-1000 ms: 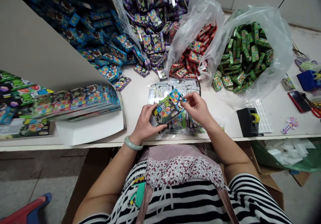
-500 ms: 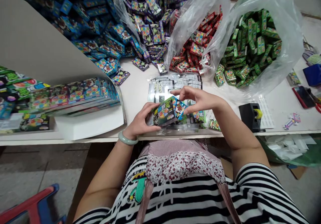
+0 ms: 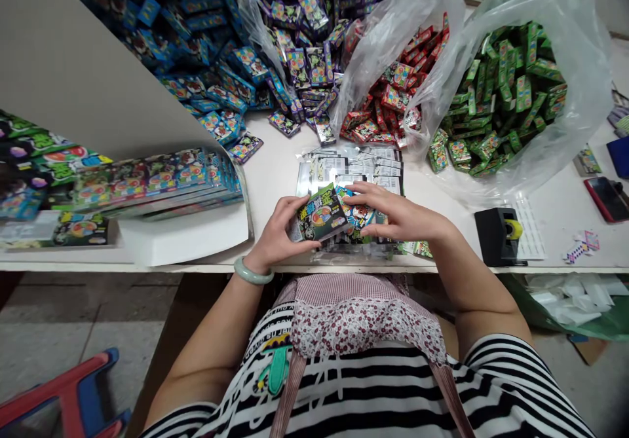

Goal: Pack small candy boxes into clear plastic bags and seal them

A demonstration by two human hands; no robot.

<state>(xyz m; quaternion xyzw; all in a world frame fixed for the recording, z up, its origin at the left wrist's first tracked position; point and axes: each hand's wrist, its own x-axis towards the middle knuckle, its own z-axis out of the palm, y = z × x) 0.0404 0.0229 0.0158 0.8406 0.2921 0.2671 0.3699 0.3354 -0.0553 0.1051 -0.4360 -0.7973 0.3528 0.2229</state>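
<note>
My left hand (image 3: 282, 234) grips a black-and-green printed packet (image 3: 322, 214) between thumb and fingers, tilted above the table. At the packet's right edge is a small blue box (image 3: 352, 210) with a cartoon print. My right hand (image 3: 398, 214) has its fingers and thumb closed about the blue box. Whether part of the box sits inside the packet, I cannot tell. Under both hands lies a spread of flat printed packets (image 3: 378, 158), partly covered by the hands.
Behind the hands are heaps of blue boxes (image 3: 221, 91), purple boxes (image 3: 314, 65), red boxes (image 3: 393, 97) and green boxes (image 3: 501, 97), some in clear bags. A tape dispenser (image 3: 494, 238) stands right, near a phone (image 3: 607, 199). Stacked printed sheets (image 3: 162, 176) lie left.
My right hand's fingers have come down and straightened against the blue box. My left hand still holds the packet, now turned slightly. The whole view has shifted a little.
</note>
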